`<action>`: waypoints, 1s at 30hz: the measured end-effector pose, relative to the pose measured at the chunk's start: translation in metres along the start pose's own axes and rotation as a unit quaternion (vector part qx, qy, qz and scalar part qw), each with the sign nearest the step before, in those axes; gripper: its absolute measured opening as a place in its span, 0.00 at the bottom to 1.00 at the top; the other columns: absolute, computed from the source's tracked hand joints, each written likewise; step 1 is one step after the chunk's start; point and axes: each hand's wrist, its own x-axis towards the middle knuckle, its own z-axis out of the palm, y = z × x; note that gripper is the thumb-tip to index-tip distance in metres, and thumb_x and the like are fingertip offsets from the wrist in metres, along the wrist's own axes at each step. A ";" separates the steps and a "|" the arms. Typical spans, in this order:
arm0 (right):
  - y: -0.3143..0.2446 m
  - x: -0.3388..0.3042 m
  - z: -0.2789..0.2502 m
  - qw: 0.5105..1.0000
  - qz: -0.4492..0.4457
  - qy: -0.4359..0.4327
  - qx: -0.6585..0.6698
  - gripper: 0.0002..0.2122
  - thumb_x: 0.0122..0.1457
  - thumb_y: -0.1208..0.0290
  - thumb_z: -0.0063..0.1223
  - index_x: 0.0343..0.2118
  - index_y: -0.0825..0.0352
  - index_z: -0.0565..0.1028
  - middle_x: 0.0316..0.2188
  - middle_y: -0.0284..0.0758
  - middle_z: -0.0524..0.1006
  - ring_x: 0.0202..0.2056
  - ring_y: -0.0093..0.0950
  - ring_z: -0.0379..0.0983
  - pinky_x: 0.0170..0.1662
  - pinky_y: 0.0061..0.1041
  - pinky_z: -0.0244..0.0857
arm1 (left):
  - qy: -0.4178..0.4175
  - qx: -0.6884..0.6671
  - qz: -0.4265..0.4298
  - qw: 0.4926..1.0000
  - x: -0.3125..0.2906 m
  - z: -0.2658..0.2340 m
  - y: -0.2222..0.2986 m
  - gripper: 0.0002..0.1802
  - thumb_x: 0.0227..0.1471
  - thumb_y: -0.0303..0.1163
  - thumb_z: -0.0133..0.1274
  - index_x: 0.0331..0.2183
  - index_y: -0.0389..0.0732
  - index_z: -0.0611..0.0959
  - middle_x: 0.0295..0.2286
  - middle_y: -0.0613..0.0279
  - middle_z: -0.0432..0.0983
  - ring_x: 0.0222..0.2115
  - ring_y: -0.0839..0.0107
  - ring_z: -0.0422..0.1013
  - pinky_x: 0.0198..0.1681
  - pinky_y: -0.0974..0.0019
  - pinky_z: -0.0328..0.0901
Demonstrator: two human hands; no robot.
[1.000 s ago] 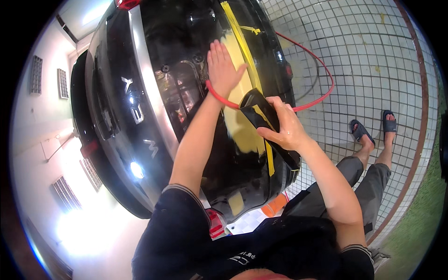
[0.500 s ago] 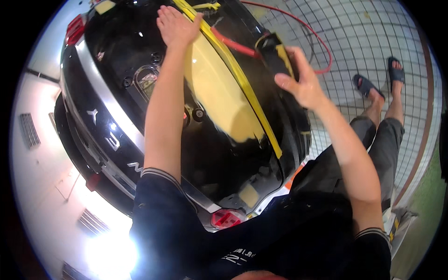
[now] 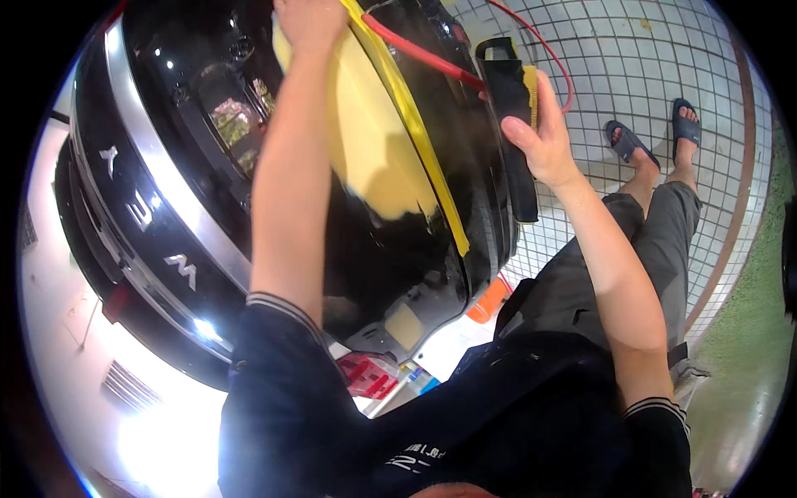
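My left hand [image 3: 311, 23] lies on the pale yellow filler patch [image 3: 374, 141] of a glossy black car tailgate [image 3: 365, 282], its fingers stretched out and partly cut off by the upper edge. My right hand [image 3: 544, 137] grips a long black sanding block [image 3: 505, 95] with a yellow strip along its edge. It is held up off the panel, past the tailgate's right edge. A thick red hose [image 3: 419, 51] runs to the block. Yellow masking tape [image 3: 415, 133] borders the filler on its right.
A red tail light [image 3: 369, 375] and an orange object [image 3: 487, 300] are near my body. White floor tiles [image 3: 598, 75] with dark joints stretch to the right, where my sandalled feet [image 3: 635, 149] stand. A thin red hose [image 3: 552, 58] crosses them. Bright lights shine at lower left.
My view has shifted, so the car sits further left and up. The sanding block has turned more upright and shows its length. My left hand remains on the panel, nearer the upper edge.
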 end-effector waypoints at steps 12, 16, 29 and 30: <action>0.001 -0.025 0.009 0.996 0.082 -0.029 0.007 0.33 0.57 0.62 0.68 0.61 0.68 0.63 0.48 0.32 0.74 0.47 0.21 0.69 0.54 0.24 0.63 | -0.179 -0.003 -0.029 0.983 -0.264 -0.131 0.097 0.33 0.61 0.32 0.43 0.65 0.30 0.67 0.68 0.48 0.58 0.70 0.55 0.53 0.68 0.52 0.51; 0.002 -0.034 0.010 0.989 0.123 -0.075 0.014 0.34 0.56 0.64 0.68 0.62 0.69 0.62 0.50 0.33 0.74 0.48 0.23 0.69 0.56 0.25 0.63 | -0.267 -0.033 -0.019 0.963 -0.338 -0.158 0.121 0.35 0.59 0.34 0.45 0.66 0.32 0.67 0.69 0.51 0.57 0.71 0.59 0.52 0.68 0.55 0.51; 0.005 -0.071 0.001 0.970 0.111 -0.145 -0.159 0.42 0.46 0.60 0.77 0.61 0.68 0.63 0.52 0.39 0.72 0.52 0.31 0.69 0.59 0.32 0.64 | -0.389 -0.151 -0.091 0.904 -0.453 -0.218 0.176 0.37 0.55 0.26 0.47 0.67 0.33 0.66 0.70 0.53 0.56 0.72 0.61 0.51 0.71 0.56 0.48; 0.007 -0.077 -0.001 0.970 0.114 -0.148 -0.154 0.42 0.46 0.60 0.77 0.61 0.68 0.63 0.51 0.39 0.72 0.52 0.32 0.70 0.59 0.32 0.64 | -0.373 -0.199 -0.121 0.898 -0.455 -0.223 0.177 0.37 0.54 0.25 0.49 0.66 0.33 0.66 0.68 0.52 0.59 0.70 0.59 0.55 0.70 0.55 0.51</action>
